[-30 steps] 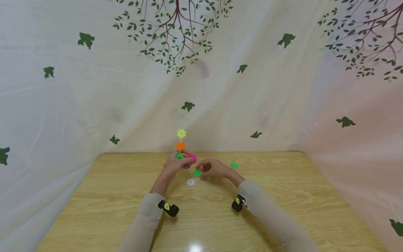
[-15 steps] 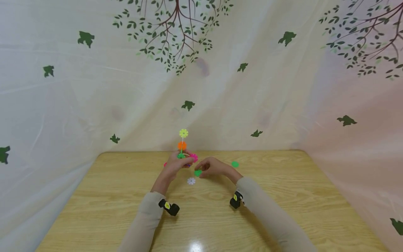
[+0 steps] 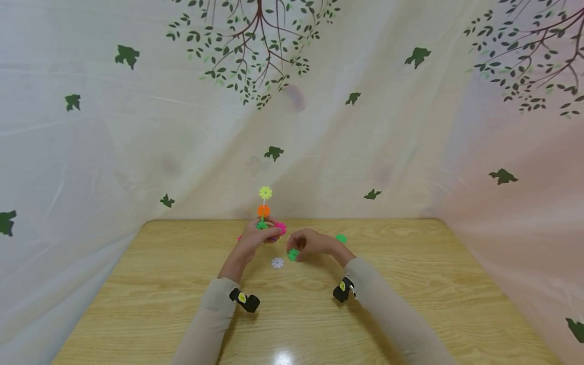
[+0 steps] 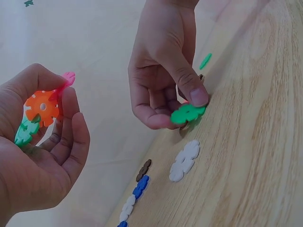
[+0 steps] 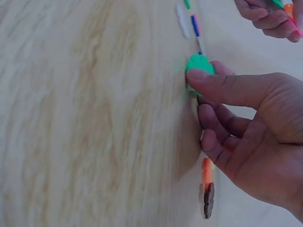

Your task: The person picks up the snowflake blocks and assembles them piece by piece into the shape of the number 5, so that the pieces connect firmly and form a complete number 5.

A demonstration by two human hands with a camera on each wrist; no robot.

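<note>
As the scene is viewed from the head, a wooden table (image 3: 433, 304) is seen before a pale cloth (image 3: 205, 162) printed with trees and birds; on the left, near the far edge, linked discs (image 3: 263, 211) are held upright in the left hand (image 3: 257, 236), with a yellow disc (image 3: 265, 192) topmost, orange and green below it and a pink disc (image 3: 281, 228) by the thumb; just to the right, a green disc (image 3: 293, 255) is pinched by the right hand (image 3: 312, 242); a white disc (image 3: 277, 262) is seen nearer and to the left, and a second green disc (image 3: 341, 239) farther right.

From the left wrist, the linked discs are shown gripped by the left hand, its fingers curled; the green disc is held between right thumb and fingers, though whether the wood is touched cannot be told; toward the far side, a brown piece (image 4: 143, 170), a blue piece (image 4: 140, 187) and a white piece (image 4: 127, 207) are seen in a row.

From the right wrist, the green disc is pressed by the right thumb; on the right, an orange piece (image 5: 207, 171) is seen beside a dark piece (image 5: 209, 201); the left hand is only partly shown.
</note>
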